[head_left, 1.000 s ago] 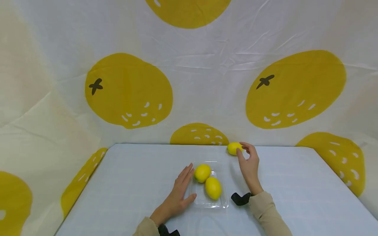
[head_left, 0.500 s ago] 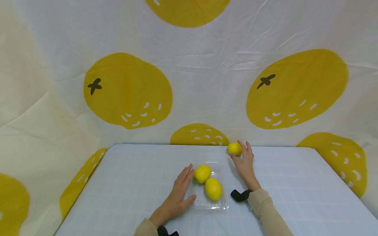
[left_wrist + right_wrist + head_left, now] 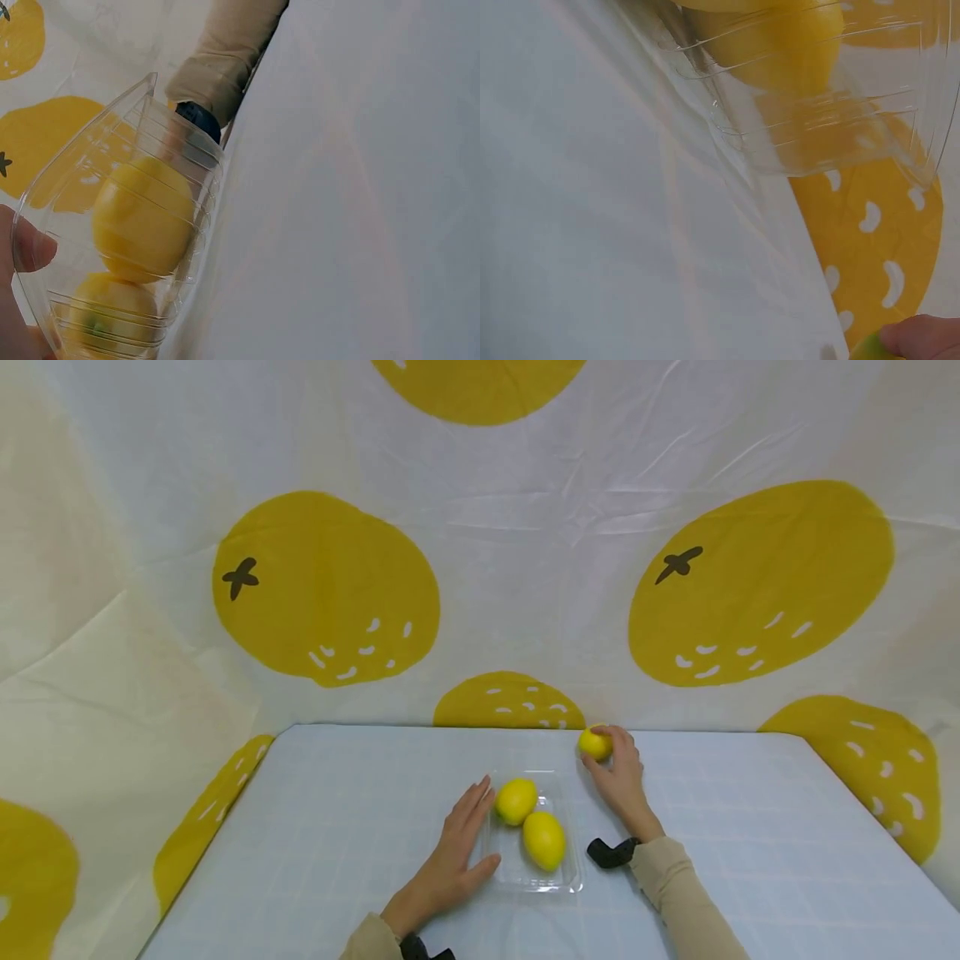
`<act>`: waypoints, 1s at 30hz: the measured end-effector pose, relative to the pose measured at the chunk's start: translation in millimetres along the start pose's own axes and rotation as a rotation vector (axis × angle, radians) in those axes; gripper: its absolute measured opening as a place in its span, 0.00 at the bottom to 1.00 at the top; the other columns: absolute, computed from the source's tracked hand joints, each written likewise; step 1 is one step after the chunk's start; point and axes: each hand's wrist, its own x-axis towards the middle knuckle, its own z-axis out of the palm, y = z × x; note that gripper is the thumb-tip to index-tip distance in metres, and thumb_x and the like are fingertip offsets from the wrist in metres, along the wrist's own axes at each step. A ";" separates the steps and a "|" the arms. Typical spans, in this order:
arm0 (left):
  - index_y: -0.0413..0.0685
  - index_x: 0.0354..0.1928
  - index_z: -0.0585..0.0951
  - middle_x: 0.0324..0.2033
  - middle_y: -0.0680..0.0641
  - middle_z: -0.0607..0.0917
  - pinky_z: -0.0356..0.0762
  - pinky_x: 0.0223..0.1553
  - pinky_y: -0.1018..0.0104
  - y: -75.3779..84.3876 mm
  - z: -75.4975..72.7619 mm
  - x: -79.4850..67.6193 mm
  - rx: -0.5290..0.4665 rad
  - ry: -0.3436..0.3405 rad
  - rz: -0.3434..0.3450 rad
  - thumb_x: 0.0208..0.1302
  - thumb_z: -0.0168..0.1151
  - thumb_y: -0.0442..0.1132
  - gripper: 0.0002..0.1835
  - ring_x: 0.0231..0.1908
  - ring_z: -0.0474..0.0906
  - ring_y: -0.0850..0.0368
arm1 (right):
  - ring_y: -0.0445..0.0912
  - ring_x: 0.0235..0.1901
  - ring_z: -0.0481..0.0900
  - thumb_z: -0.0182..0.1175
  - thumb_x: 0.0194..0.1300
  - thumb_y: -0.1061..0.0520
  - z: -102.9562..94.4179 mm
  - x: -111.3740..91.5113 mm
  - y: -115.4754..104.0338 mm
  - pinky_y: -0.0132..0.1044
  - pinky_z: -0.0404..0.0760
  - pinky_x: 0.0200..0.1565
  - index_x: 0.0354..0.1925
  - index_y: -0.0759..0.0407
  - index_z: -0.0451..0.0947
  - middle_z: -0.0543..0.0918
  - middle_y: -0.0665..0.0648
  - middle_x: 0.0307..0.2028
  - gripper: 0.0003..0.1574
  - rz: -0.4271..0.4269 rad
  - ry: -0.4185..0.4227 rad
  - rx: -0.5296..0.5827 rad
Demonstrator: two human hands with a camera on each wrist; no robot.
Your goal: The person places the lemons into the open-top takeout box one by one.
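Note:
A clear plastic container (image 3: 513, 870) holds two lemons, one farther back (image 3: 516, 802) and one nearer (image 3: 544, 841). My left hand (image 3: 448, 858) lies along its left side, fingers extended; in the left wrist view, a fingertip (image 3: 34, 249) shows at the container's rim. At the table's far edge, my right hand (image 3: 621, 781) holds a third lemon (image 3: 592, 743) between thumb and fingers. Low in the right wrist view, a digit (image 3: 922, 336) presses on that lemon's greenish end (image 3: 871, 348). The fingers' undersides are hidden.
A pale blue checked cloth covers the table (image 3: 360, 810). Behind it hangs a white curtain (image 3: 525, 568) printed with large yellow fruit. Black wrist mounts (image 3: 612, 853) sit at both tan sleeves, the right one near the container's right side.
My right hand has moved slightly left, and its fingers have come down around the far lemon, which barely shifts. The left hand and the container stay in place.

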 end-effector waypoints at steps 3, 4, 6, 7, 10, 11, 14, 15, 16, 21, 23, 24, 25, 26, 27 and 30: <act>0.41 0.72 0.53 0.72 0.41 0.49 0.44 0.64 0.43 0.1 0.7 -0.7 0.003 0.009 0.010 0.57 0.55 0.46 0.42 0.69 0.46 0.36 | 0.60 0.58 0.63 0.64 0.57 0.55 -0.2 -2.1 1.6 0.64 0.56 0.52 0.55 0.52 0.69 0.65 0.63 0.58 0.27 -0.011 -0.007 0.009; 0.40 0.71 0.53 0.72 0.41 0.49 0.44 0.64 0.43 0.1 1.0 -1.1 -0.002 0.009 0.010 0.57 0.55 0.46 0.42 0.69 0.46 0.37 | 0.59 0.58 0.63 0.64 0.57 0.55 -0.4 -3.0 1.8 0.63 0.56 0.53 0.55 0.52 0.69 0.65 0.62 0.58 0.27 -0.009 -0.010 0.017; 0.39 0.71 0.53 0.72 0.40 0.49 0.44 0.64 0.42 0.3 1.4 -1.3 -0.004 0.007 0.013 0.57 0.55 0.46 0.42 0.69 0.46 0.36 | 0.57 0.58 0.63 0.65 0.56 0.56 -0.9 -5.0 2.0 0.61 0.57 0.55 0.54 0.52 0.69 0.65 0.62 0.58 0.27 -0.006 -0.007 0.037; 0.38 0.71 0.54 0.72 0.40 0.49 0.44 0.64 0.41 0.4 1.6 -1.4 -0.006 0.006 0.014 0.57 0.55 0.46 0.42 0.69 0.46 0.36 | 0.57 0.58 0.63 0.65 0.56 0.56 -1.4 -5.8 2.0 0.61 0.57 0.56 0.54 0.53 0.69 0.64 0.62 0.58 0.27 -0.007 -0.010 0.044; 0.39 0.71 0.53 0.72 0.40 0.49 0.45 0.62 0.39 0.1 1.8 -1.6 -0.006 0.005 0.016 0.57 0.55 0.46 0.42 0.69 0.45 0.37 | 0.56 0.58 0.63 0.66 0.56 0.55 -1.3 -7.6 1.7 0.59 0.58 0.58 0.53 0.51 0.69 0.64 0.62 0.58 0.27 0.003 -0.013 0.062; 0.40 0.71 0.53 0.72 0.40 0.49 0.45 0.62 0.39 0.0 1.6 -1.4 -0.006 0.005 0.014 0.57 0.55 0.46 0.42 0.69 0.45 0.37 | 0.56 0.57 0.63 0.66 0.55 0.55 -1.1 -7.8 1.6 0.57 0.60 0.58 0.53 0.51 0.69 0.64 0.62 0.57 0.27 0.002 -0.011 0.067; 0.42 0.72 0.53 0.72 0.40 0.49 0.46 0.62 0.37 0.0 0.8 -1.7 -0.006 0.009 0.007 0.57 0.55 0.46 0.42 0.69 0.45 0.37 | 0.55 0.56 0.64 0.67 0.54 0.54 0.0 -9.3 0.7 0.55 0.60 0.59 0.51 0.51 0.69 0.65 0.61 0.56 0.27 -0.002 -0.006 0.073; 0.42 0.72 0.53 0.72 0.41 0.49 0.46 0.62 0.37 0.3 0.5 -2.0 -0.010 0.007 0.001 0.56 0.55 0.45 0.42 0.70 0.45 0.38 | 0.55 0.56 0.64 0.68 0.54 0.55 0.0 -10.4 0.1 0.55 0.61 0.58 0.51 0.52 0.70 0.65 0.61 0.56 0.27 -0.005 -0.004 0.073; 0.43 0.72 0.53 0.72 0.41 0.49 0.46 0.62 0.37 0.8 0.1 -1.9 -0.015 0.003 -0.007 0.56 0.55 0.45 0.42 0.70 0.45 0.38 | 0.55 0.56 0.64 0.68 0.54 0.55 -0.2 -11.3 -0.7 0.53 0.62 0.58 0.51 0.52 0.70 0.66 0.61 0.55 0.27 -0.007 0.001 0.075; 0.40 0.71 0.54 0.72 0.42 0.48 0.45 0.63 0.38 2.4 0.0 -1.6 -0.029 -0.009 -0.019 0.56 0.56 0.44 0.42 0.70 0.44 0.39 | 0.54 0.54 0.66 0.69 0.51 0.57 -2.9 -19.0 -3.6 0.52 0.63 0.57 0.52 0.54 0.71 0.68 0.61 0.54 0.30 0.004 0.040 0.083; 0.39 0.71 0.54 0.72 0.42 0.49 0.45 0.63 0.38 2.4 0.4 -1.0 -0.024 -0.009 -0.013 0.56 0.56 0.44 0.42 0.70 0.44 0.39 | 0.53 0.54 0.66 0.70 0.49 0.58 -3.7 -21.6 -3.5 0.51 0.63 0.57 0.52 0.54 0.71 0.69 0.60 0.53 0.31 0.012 0.059 0.086; 0.40 0.71 0.53 0.73 0.42 0.48 0.44 0.63 0.38 2.5 0.4 -0.9 -0.027 -0.013 -0.016 0.56 0.56 0.44 0.42 0.70 0.44 0.39 | 0.53 0.54 0.67 0.70 0.49 0.58 -4.0 -22.6 -3.5 0.50 0.64 0.56 0.52 0.54 0.71 0.70 0.60 0.53 0.32 0.013 0.066 0.089; 0.40 0.71 0.53 0.73 0.42 0.48 0.44 0.63 0.38 2.5 0.4 -0.7 -0.023 -0.012 -0.014 0.56 0.56 0.44 0.42 0.70 0.44 0.39 | 0.52 0.53 0.67 0.71 0.48 0.58 -4.0 -23.5 -3.2 0.50 0.64 0.56 0.52 0.54 0.71 0.70 0.59 0.53 0.32 0.017 0.071 0.091; 0.40 0.71 0.53 0.73 0.42 0.48 0.44 0.63 0.38 2.6 0.2 -0.6 -0.021 -0.011 -0.013 0.56 0.56 0.44 0.42 0.70 0.44 0.39 | 0.52 0.53 0.67 0.71 0.48 0.58 -3.9 -24.4 -2.9 0.49 0.64 0.56 0.52 0.53 0.71 0.70 0.59 0.53 0.32 0.017 0.071 0.089; 0.41 0.72 0.53 0.73 0.42 0.48 0.44 0.63 0.39 2.4 0.1 -0.5 -0.016 -0.010 -0.015 0.56 0.56 0.44 0.42 0.70 0.44 0.39 | 0.51 0.53 0.67 0.71 0.48 0.58 -3.8 -25.2 -3.3 0.49 0.65 0.56 0.53 0.53 0.71 0.70 0.58 0.53 0.32 0.014 0.071 0.089; 0.45 0.72 0.52 0.73 0.43 0.48 0.45 0.63 0.39 2.4 -0.9 -0.2 -0.008 -0.004 -0.016 0.56 0.55 0.45 0.42 0.70 0.44 0.39 | 0.51 0.53 0.68 0.71 0.47 0.59 -3.3 -27.4 -6.1 0.50 0.65 0.56 0.53 0.55 0.72 0.71 0.58 0.52 0.33 -0.008 0.076 0.097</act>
